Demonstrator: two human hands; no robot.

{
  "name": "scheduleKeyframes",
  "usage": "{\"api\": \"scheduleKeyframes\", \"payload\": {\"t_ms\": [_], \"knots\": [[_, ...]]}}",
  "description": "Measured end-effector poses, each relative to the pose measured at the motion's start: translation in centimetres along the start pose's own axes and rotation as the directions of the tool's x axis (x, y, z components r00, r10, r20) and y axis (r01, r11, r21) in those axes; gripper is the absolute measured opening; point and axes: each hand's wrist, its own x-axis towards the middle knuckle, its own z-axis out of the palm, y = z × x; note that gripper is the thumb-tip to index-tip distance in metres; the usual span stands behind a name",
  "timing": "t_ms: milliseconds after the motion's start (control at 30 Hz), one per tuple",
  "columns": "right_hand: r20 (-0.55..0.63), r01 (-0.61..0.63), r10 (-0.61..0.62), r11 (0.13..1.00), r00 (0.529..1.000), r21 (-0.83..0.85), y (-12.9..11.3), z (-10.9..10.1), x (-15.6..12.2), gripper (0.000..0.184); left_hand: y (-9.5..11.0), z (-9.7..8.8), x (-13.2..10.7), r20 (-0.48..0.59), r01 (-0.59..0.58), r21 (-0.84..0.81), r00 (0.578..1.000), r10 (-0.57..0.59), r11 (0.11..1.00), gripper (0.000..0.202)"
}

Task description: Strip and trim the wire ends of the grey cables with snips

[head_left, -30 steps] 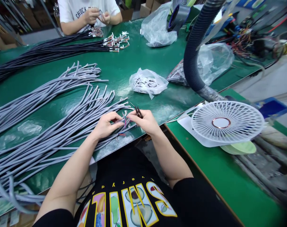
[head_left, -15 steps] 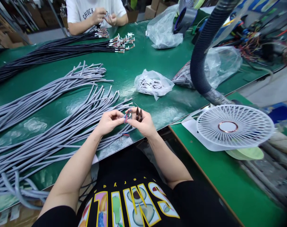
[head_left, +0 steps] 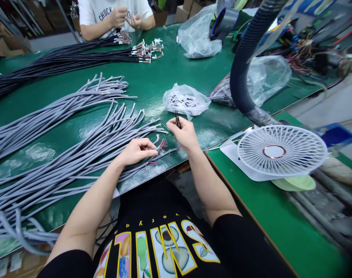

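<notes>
My left hand (head_left: pixel 138 151) is closed on a grey cable near its stripped end, where red and blue wires (head_left: pixel 163 143) fan out past the fingertips. My right hand (head_left: pixel 184 133) is apart from the cable, up and to the right of it. Dark snips with pointed blades (head_left: pixel 177 119) sit in its grip, their tips towards the plastic bag. Whether the right fingertips pinch anything else is too small to tell. Under and beside my left hand lies a bundle of grey cables (head_left: pixel 85 162), several with bared ends.
An open plastic bag (head_left: pixel 187 101) of small black-and-white pieces lies ahead. Another grey bundle (head_left: pixel 77 102) and black cables with white connectors (head_left: pixel 85 58) lie farther back. A black hose (head_left: pixel 241 77) and white fan (head_left: pixel 283 150) stand right. Across the table (head_left: pixel 152 81) sits a person (head_left: pixel 118 19).
My hands have come apart. The right one has moved up and away with the snips, while the left stays on the cable, whose coloured wires now spread free.
</notes>
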Motion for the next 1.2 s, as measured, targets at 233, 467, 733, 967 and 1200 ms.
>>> {"api": "scheduleKeyframes", "payload": {"t_ms": [233,467,733,967,1200], "knots": [[0.086,0.096,-0.046,0.615,0.995,-0.783,3.7,-4.0,2.3,0.031,-1.3,-1.1,0.6,-0.277,-0.042,0.369,0.949,0.153,0.928,0.027],[0.266,0.226,0.01,0.498,0.964,-0.837,2.0,-3.9,-1.0,0.034,-1.0,-1.3,0.3,-0.084,0.028,0.861,0.993,0.087,0.509,0.02],[0.304,0.233,0.155,0.359,0.94,-0.904,0.9,-2.4,-0.7,0.035,-1.1,-0.3,0.4,-0.019,-0.006,0.924,0.998,0.062,0.383,0.021],[0.25,0.192,0.068,0.464,0.966,-0.865,2.3,-2.7,-0.9,0.039,-1.2,-0.8,0.8,-0.382,0.05,0.409,0.916,0.121,0.911,0.018],[0.139,0.105,-0.007,0.693,0.99,-0.713,3.7,-4.0,-1.0,0.031,-0.7,-0.7,0.7,-0.264,-0.016,0.207,0.962,0.071,0.978,0.032]]}}
